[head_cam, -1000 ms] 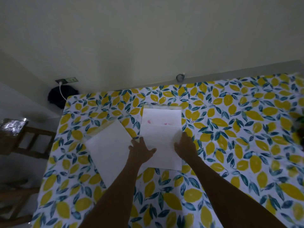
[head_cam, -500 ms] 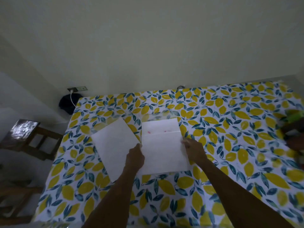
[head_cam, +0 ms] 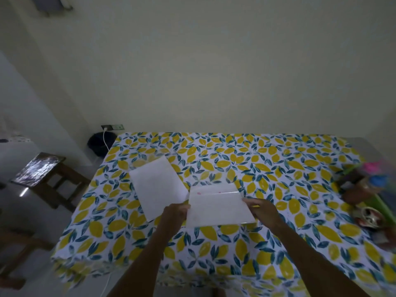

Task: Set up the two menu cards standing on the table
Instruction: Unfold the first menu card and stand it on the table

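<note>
Both hands, left (head_cam: 174, 214) and right (head_cam: 264, 211), are pinching the folded white menu card (head_cam: 218, 207) by its side edges; its blurred underside is hiding the lemon-patterned tabletop (head_cam: 257, 168).

left hand (head_cam: 174, 214) pinching, right hand (head_cam: 264, 211) (likewise)

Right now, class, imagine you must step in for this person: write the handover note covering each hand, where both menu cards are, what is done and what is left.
Left hand: gripping the left edge of the right-hand menu card.
Right hand: gripping that same card's right edge.
That card is between both hands near the front of the lemon-print table, with a fold line across its upper part; I cannot tell whether it is off the cloth.
The other menu card lies flat to its left, untouched.
Done: neither card stands yet.
Left: stand the held card, then fold and stand the flat one.
</note>
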`<state>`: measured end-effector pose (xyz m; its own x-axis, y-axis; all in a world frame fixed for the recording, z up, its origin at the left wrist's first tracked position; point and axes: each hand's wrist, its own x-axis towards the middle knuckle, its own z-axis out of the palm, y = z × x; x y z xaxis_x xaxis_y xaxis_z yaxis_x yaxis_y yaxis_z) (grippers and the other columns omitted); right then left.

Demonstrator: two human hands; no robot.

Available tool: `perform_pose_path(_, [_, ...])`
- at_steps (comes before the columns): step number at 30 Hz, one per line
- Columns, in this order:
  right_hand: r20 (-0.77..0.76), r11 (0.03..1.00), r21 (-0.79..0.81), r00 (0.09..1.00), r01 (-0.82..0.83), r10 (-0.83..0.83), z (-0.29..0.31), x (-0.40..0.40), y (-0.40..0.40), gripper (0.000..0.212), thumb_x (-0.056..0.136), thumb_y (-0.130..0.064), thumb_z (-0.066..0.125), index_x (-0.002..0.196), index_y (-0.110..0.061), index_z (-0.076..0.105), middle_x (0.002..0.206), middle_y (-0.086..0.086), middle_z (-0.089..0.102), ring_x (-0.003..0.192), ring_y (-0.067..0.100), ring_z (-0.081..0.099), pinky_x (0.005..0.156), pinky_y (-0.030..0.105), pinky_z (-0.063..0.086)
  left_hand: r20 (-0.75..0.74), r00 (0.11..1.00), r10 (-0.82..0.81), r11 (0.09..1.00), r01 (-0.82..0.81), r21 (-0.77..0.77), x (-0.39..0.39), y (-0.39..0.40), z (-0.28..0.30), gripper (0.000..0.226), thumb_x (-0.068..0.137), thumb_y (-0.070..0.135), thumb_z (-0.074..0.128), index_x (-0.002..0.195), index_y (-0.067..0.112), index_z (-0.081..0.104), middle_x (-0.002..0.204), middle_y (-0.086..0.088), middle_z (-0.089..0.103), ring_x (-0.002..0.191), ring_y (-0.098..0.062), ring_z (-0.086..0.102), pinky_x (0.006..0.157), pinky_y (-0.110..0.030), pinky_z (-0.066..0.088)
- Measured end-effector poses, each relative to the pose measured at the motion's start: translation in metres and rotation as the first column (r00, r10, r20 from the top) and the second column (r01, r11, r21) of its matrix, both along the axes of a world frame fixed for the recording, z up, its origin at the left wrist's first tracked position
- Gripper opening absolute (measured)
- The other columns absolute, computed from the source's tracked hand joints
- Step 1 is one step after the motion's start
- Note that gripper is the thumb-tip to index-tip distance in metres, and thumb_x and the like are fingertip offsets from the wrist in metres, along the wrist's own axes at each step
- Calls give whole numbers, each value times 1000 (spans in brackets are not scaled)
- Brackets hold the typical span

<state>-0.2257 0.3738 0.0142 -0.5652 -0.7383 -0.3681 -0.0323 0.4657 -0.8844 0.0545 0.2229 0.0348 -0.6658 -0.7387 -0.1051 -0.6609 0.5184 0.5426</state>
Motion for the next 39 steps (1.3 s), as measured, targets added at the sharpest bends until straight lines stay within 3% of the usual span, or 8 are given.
perform_pose_path(5, [-170,981,-20,967,-194,188,16,-23,-28,32,88,2,59,101,-24,74,105,11,71,92,28,67,67,29,53,-53,997,56,998,-55,25,-7,-31,21,37,89,25,48,109,11,76,107,-9,76,97,-24,72,82,-28,51])
perform_pose_path(7, [-337,970,50,911,-236,239,23,-32,-45,22,90,-10,60,105,-21,72,100,2,67,90,17,62,73,20,49,-83,992,100,995,-99,21,-14,-51,24,37,91,38,51,109,16,76,110,-4,76,100,-20,71,84,-28,52])
perform_pose_path(10, [-497,973,-19,847,-231,191,25,-43,-68,19,92,-32,61,99,-18,72,100,3,69,85,17,66,75,29,53,-118,982,147,989,-148,2,-31,-78,21,46,92,50,41,103,20,74,111,-1,74,99,-20,70,81,-27,52])
perform_pose_path(13, [-481,977,-40,861,-207,163,26,-52,-91,18,96,-31,55,97,-16,65,90,-5,64,83,11,61,68,8,42,-176,952,252,968,-251,29,-53,-101,25,21,96,34,57,98,19,72,102,-5,72,91,-22,68,77,-30,51])
perform_pose_path(22, [-435,988,-153,898,1,-69,-2,-66,-161,21,97,-47,45,93,-28,54,85,1,67,76,19,67,62,46,58,-317,834,452,888,-454,72,-113,-142,6,22,98,37,51,93,22,66,89,-5,74,82,-24,69,69,-34,50])
perform_pose_path(32, [-582,979,-202,806,-10,-112,-27,-67,-176,27,100,-41,38,95,-19,54,84,3,60,73,21,57,58,40,48,-321,765,558,828,-536,161,-128,-146,-14,33,96,49,41,106,28,65,100,-4,74,91,-24,69,81,-42,56])
perform_pose_path(36, [-566,983,-180,815,25,-124,-30,-62,-171,36,99,-43,37,99,-14,58,89,4,62,79,20,58,62,27,40,-344,756,558,830,-507,232,-127,-140,-20,32,100,32,51,129,21,60,116,-3,72,101,-16,67,83,-30,55])
perform_pose_path(39, [-441,980,-119,876,158,-195,-32,-44,-163,35,97,-40,47,121,-16,52,104,1,63,88,18,60,72,33,50,-372,764,527,846,-433,311,-119,-131,-20,48,95,35,62,139,20,49,116,5,67,104,-9,64,83,-24,53])
